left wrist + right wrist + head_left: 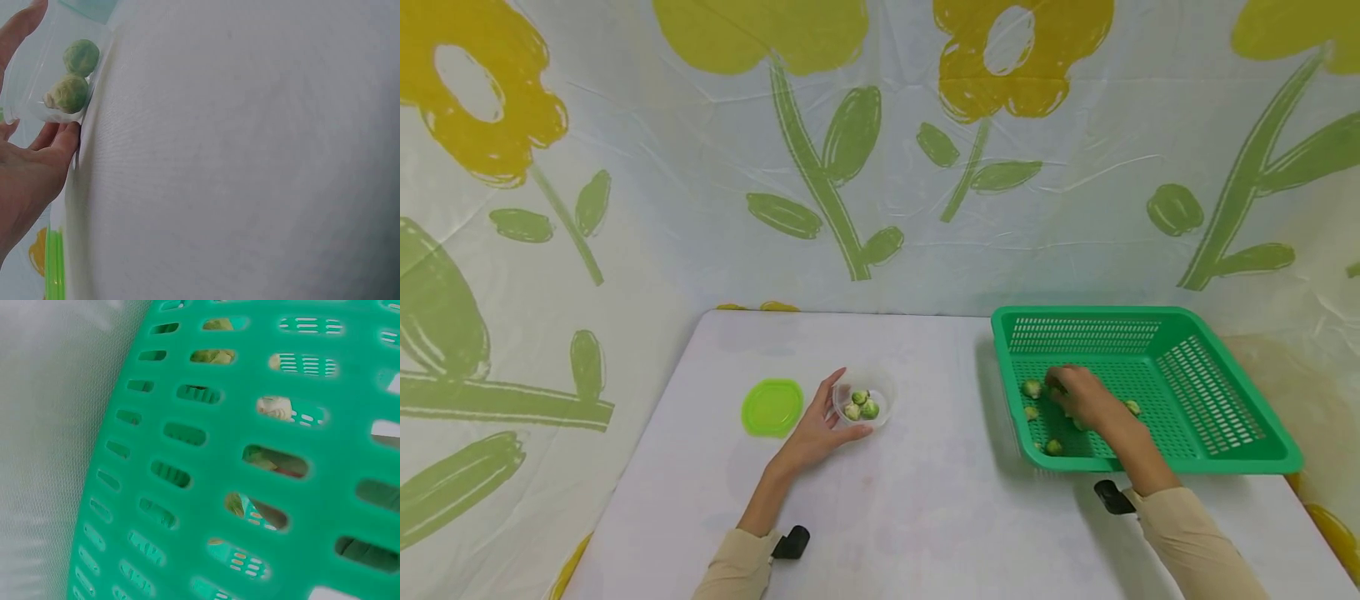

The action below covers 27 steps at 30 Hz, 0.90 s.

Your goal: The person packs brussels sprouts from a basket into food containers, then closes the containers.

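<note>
A clear plastic container (886, 392) with several Brussels sprouts (869, 409) inside stands on the table at the middle. My left hand (820, 429) holds its left side, thumb near the front and fingers round the back; the left wrist view shows sprouts (70, 94) through its wall. Over to the right, my right hand (1082, 398) reaches down into a green plastic basket (1150, 462), fingers bent among loose Brussels sprouts (1032, 388). I cannot tell whether its fingertips hold one. In the right wrist view, the basket's slotted wall (206, 469) covers most of that hand.
A bright green lid (772, 407) lies on the white-covered table (910, 517), left of the container. Behind the table hangs a flower-patterned sheet (700, 167). The basket's raised rim surrounds my right hand, with more sprouts (1054, 447) on its floor.
</note>
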Motion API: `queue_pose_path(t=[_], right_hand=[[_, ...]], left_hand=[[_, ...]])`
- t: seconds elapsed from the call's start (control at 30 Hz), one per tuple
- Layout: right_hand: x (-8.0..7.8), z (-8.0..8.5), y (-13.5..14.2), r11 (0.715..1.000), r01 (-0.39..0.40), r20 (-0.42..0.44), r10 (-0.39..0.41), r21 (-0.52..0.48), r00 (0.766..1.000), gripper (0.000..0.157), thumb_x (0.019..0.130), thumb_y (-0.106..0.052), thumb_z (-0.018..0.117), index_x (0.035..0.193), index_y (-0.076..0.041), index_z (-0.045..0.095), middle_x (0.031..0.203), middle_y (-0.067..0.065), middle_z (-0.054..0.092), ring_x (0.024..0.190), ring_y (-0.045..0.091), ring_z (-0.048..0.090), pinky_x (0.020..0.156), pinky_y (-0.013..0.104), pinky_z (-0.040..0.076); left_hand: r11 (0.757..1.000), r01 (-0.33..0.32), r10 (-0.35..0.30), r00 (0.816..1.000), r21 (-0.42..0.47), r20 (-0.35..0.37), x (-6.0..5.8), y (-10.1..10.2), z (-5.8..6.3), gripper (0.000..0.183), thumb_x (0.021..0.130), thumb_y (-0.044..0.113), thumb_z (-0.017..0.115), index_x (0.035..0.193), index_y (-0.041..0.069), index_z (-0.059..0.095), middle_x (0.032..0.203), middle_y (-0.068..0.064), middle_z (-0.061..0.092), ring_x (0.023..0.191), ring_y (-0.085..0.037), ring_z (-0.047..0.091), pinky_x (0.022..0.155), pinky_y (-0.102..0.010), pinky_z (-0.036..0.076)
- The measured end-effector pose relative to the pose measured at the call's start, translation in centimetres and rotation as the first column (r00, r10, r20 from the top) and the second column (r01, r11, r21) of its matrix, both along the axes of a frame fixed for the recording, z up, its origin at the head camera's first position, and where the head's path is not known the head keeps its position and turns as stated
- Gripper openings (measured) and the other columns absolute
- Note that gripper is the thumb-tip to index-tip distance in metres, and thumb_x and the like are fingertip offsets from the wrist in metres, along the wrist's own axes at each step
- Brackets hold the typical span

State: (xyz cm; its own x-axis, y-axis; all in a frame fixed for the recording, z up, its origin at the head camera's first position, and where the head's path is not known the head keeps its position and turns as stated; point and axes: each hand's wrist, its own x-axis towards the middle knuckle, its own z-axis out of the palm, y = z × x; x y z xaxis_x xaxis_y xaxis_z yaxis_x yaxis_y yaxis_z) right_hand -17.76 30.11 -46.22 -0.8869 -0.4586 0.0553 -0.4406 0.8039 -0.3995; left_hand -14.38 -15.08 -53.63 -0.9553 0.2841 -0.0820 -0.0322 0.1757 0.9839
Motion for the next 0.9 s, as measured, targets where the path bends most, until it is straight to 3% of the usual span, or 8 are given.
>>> queue_pose_path(t=[0.2, 0.47, 0.9], right_hand=[[0.3, 0.2, -0.1, 0.999, 0.037, -0.019, -0.037, -0.039, 0.999, 0.015, 0.089, 0.012, 0.070, 0.104, 0.013, 0.067, 0.094, 0.024, 0.064, 0.083, 0.038, 0.063, 0.067, 0.049, 0.057], [1.0, 0.6, -0.3, 0.995, 0.041, -0.133, -0.054, -0.096, 0.990, 0.018, 0.086, 0.015, 0.072, 0.103, 0.010, 0.067, 0.094, 0.022, 0.063, 0.080, 0.035, 0.062, 0.065, 0.047, 0.055], [1.5, 1.3, -1.1, 0.983, -0.003, -0.348, -0.063, -0.185, 0.935, 0.023, 0.082, 0.015, 0.078, 0.101, 0.006, 0.069, 0.096, 0.019, 0.064, 0.080, 0.035, 0.067, 0.065, 0.046, 0.060]], left_hand=[[1.000, 0.001, -0.001, 1.000, -0.002, -0.001, 0.0, 0.0, 0.0, 0.107, 0.084, 0.024, 0.089, 0.165, 0.031, 0.018, 0.170, -0.005, 0.009, 0.157, -0.025, 0.009, 0.124, -0.044, 0.025], [1.000, 0.000, 0.000, 1.000, 0.001, -0.011, 0.1, 0.0, 0.1, 0.107, 0.085, 0.024, 0.088, 0.165, 0.028, 0.018, 0.171, -0.008, 0.008, 0.157, -0.029, 0.007, 0.124, -0.046, 0.024], [1.000, 0.006, -0.006, 1.000, 0.004, -0.008, 0.1, 0.0, 0.1, 0.107, 0.085, 0.024, 0.088, 0.165, 0.028, 0.017, 0.171, -0.008, 0.006, 0.158, -0.028, 0.006, 0.124, -0.046, 0.024]])
